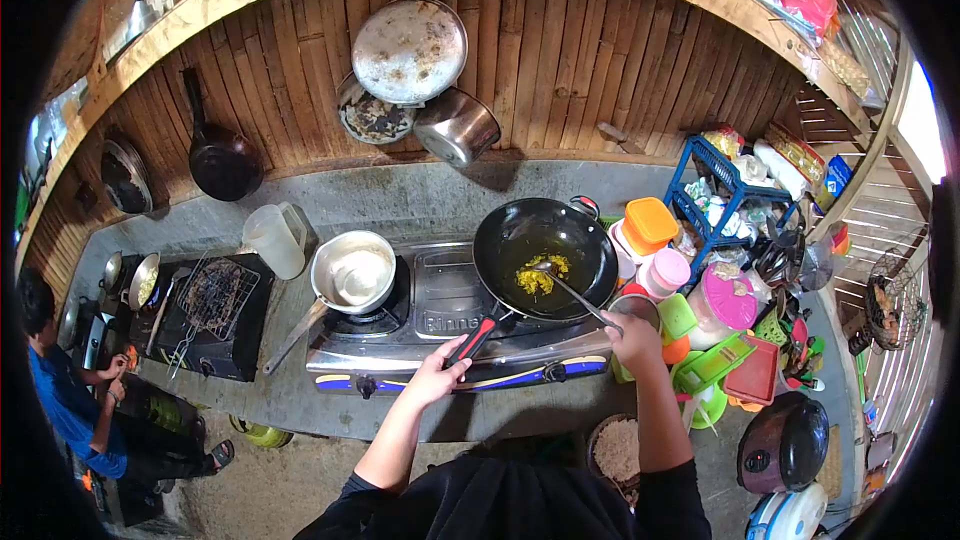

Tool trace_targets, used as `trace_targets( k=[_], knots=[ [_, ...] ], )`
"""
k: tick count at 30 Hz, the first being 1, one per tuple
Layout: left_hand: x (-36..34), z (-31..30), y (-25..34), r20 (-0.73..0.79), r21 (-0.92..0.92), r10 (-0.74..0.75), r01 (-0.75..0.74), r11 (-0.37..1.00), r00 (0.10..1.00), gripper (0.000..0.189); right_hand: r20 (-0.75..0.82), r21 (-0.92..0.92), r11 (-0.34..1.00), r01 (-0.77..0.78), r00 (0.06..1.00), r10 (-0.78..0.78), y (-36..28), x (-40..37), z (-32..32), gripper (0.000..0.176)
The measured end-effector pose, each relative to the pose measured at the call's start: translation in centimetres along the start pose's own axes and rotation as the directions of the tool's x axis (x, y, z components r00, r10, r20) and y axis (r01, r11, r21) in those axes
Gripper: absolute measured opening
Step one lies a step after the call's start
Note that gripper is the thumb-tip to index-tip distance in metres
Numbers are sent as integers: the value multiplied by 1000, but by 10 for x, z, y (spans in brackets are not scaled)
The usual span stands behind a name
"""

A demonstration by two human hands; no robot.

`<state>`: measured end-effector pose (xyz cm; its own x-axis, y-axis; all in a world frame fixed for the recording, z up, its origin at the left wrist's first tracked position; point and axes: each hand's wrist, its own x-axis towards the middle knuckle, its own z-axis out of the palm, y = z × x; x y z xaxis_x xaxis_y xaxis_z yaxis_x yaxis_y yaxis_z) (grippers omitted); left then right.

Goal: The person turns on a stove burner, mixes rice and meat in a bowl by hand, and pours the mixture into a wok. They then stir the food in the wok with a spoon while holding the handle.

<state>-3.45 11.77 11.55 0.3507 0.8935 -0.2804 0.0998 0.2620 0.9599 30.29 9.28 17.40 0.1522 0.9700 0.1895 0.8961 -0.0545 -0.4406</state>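
A black wok (500,240) stands on the right burner of the gas stove (440,285), with a black and red handle pointing toward me. My left hand (437,374) is closed around that handle. Inside the wok lies a small heap of yellow chopped food (533,282) in a little oil. My right hand (632,338) grips the handle of a long metal spatula (580,298), whose head rests in the yellow food and is partly covered by it. On the left burner sits a light metal saucepan (353,272), its long handle angled to the lower left.
Right of the wok crowd an orange container (649,224), a pink-lidded tub (729,298), green plastic dishes (715,362) and a blue rack (735,195). A plastic jug (275,242) and grill rack (222,297) stand left. A person in blue (75,405) stands far left. Pans hang behind.
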Motion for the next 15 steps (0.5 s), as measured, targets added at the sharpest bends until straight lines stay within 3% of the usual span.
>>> trace_targets(
  k=[3,5,12,15],
  knots=[
    [2,-1,-5,5,0,9,-9,1000,1000,51,-15,-13,998,68,998,-69,6,-17,-23,28],
    [0,-1,-2,-2,17,0,0,1000,1000,49,28,-117,993,-14,999,18,0,-29,-45,26],
    [3,-1,-9,-24,18,18,-18,1000,1000,50,-1,-89,995,-50,999,50,2,-60,-88,23],
    [4,-1,-11,-14,1,13,-13,1000,1000,50,59,-125,979,-164,983,172,-5,-63,-83,24]
  ],
)
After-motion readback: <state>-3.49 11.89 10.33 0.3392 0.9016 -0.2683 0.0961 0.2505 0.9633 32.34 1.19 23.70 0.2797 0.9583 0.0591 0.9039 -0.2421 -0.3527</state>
